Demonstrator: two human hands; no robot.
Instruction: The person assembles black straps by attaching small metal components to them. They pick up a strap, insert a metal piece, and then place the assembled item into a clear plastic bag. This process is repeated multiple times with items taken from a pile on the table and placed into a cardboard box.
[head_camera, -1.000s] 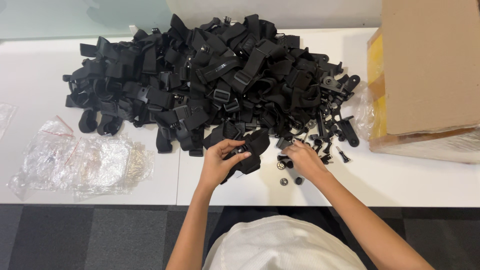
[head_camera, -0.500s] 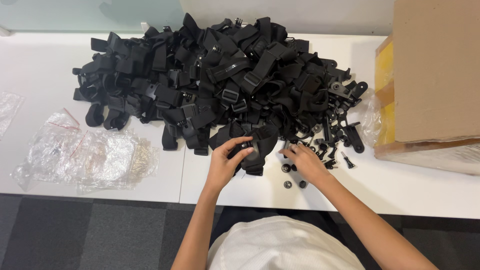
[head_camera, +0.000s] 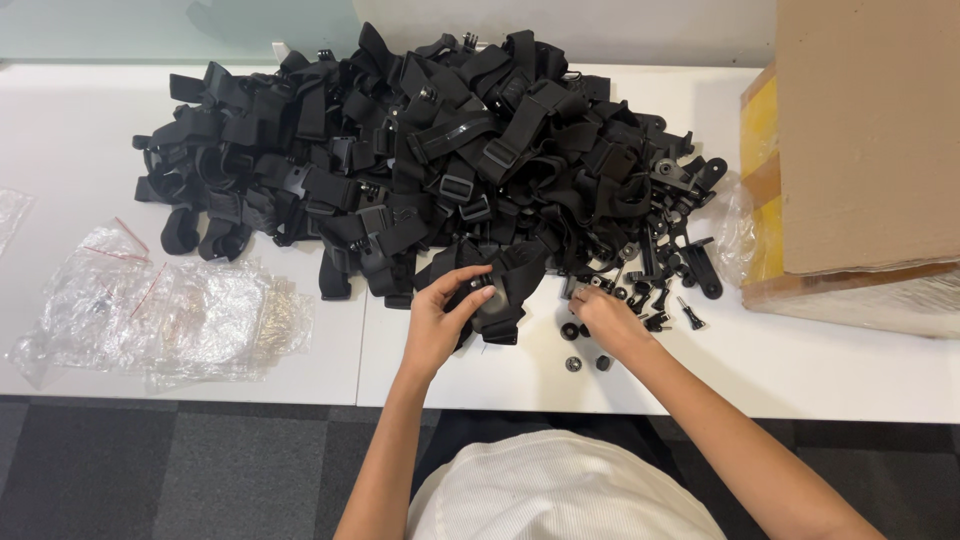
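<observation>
I'm pinching a black strap mount (head_camera: 492, 300) with my left hand (head_camera: 440, 325), fingers clamped on it at lower centre of the frame. My right hand (head_camera: 608, 322) is curling over small black screws and knobs (head_camera: 660, 295); can't tell if it's grasping one. Likely fitting hardware; next needs one knob picked. White counter (head_camera: 800, 360), strap pile (head_camera: 430, 150) above, cardboard box (head_camera: 865, 140) upper right, plastic bags (head_camera: 160, 315) left.
</observation>
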